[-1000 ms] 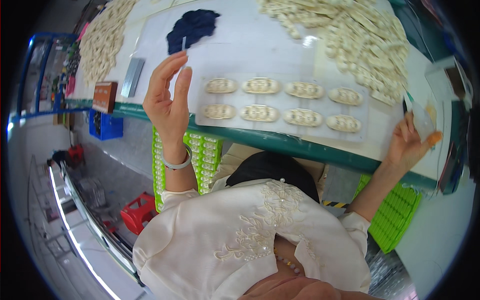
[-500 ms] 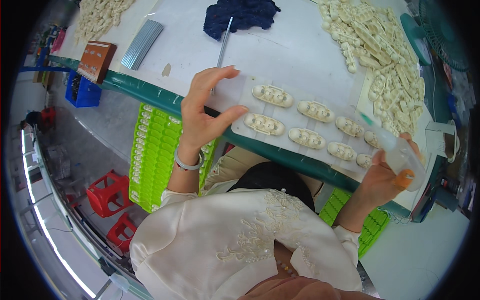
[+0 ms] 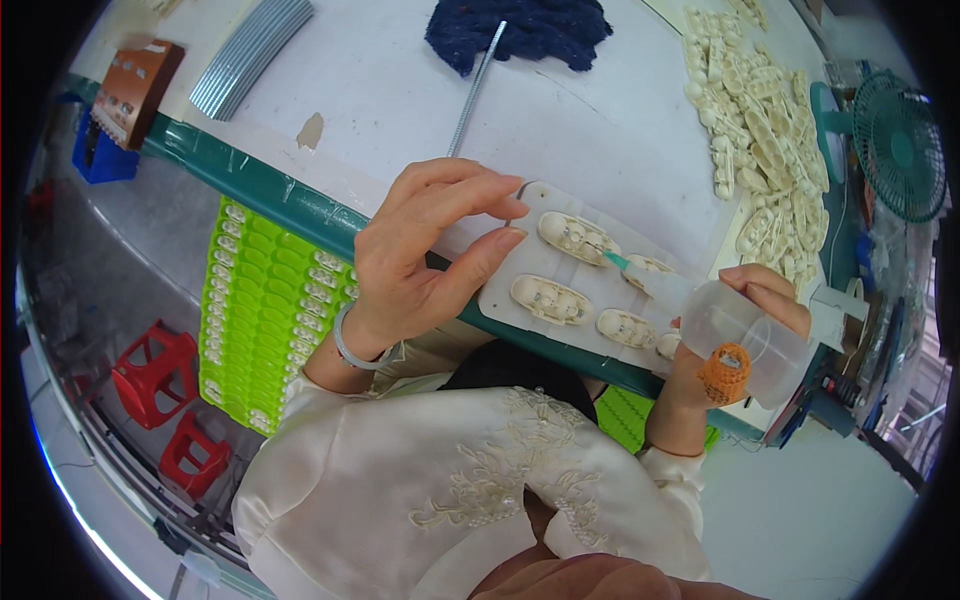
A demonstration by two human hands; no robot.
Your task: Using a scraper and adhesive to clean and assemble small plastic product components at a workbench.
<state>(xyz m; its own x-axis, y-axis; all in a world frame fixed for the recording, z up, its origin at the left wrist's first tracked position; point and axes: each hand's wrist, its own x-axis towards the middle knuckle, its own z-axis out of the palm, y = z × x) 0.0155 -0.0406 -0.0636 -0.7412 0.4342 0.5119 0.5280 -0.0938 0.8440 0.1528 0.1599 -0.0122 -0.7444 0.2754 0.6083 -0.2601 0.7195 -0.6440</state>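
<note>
My right hand [image 3: 690,385] grips a translucent squeeze bottle [image 3: 755,340], tipped sideways; an orange cover sits on one digit. Its green needle tip [image 3: 614,259] points left, at the right end of a cream oval plastic part [image 3: 580,238]. That part lies on a pale flat board [image 3: 497,300] along with several similar parts, including a nearer oval part [image 3: 552,300]. The bottle and my right hand hide the board's right side. At the board's left end, my left hand [image 3: 415,255] is open, thumb and fingers apart, with nothing visible between them.
Cream parts lie heaped [image 3: 765,140] on the right, by a green fan [image 3: 897,145]. A threaded metal rod [image 3: 477,85] leans on dark blue cloth [image 3: 520,30]. Silver rods [image 3: 250,60] and a brown block [image 3: 138,90] lie left. Below the green table edge [image 3: 250,180] is a lime-green tray [image 3: 270,320].
The bottle has moved left, its needle coming from the board's right side to the far-left oval part. My left hand shifted slightly right, its fingers closer together. The view has turned slightly.
</note>
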